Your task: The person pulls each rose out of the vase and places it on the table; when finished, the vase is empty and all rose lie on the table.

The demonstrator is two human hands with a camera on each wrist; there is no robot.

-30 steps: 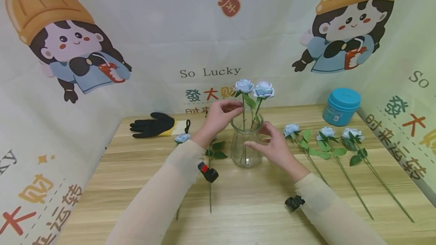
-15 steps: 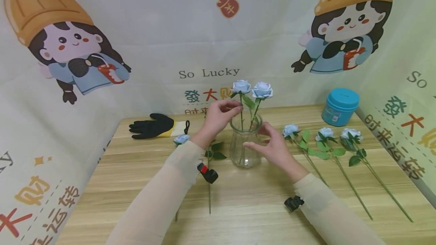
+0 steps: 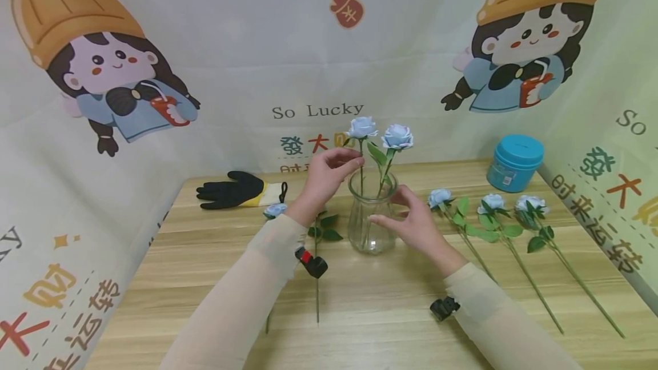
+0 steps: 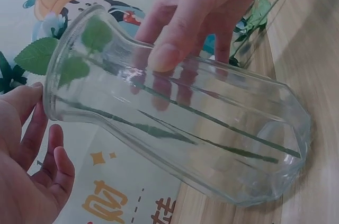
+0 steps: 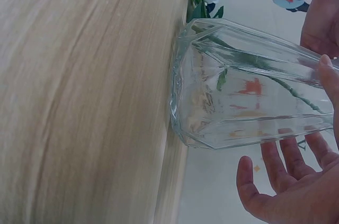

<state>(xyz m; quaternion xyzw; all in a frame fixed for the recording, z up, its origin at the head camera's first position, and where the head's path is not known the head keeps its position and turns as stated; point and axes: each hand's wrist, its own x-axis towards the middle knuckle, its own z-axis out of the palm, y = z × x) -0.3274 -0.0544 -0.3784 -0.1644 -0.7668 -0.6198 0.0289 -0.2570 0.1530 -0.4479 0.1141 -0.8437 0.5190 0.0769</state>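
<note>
A clear glass vase (image 3: 371, 216) stands upright on the table, two pale blue artificial roses in it. My left hand (image 3: 325, 179) pinches the stem of the left rose (image 3: 362, 127) just above the rim. The other rose (image 3: 397, 137) leans to the right on its own. My right hand (image 3: 420, 232) holds the vase's right side, thumb in front and fingers behind. Through the glass (image 4: 212, 113), the left wrist view shows the stems slanting inside; one ends near the base. In the right wrist view, my right hand's fingers (image 5: 288, 173) lie along the vase wall.
Three blue roses (image 3: 493, 204) lie on the wooden table (image 3: 380, 318) at right. More rose stems (image 3: 317, 296) lie left of the vase, partly under my left arm. A black glove (image 3: 231, 190) is at the back left, a blue lidded tub (image 3: 516, 163) at the back right.
My left hand has shifted slightly left with the rose it pinches, so the two blooms stand further apart. The right hand and the vase have hardly moved.
</note>
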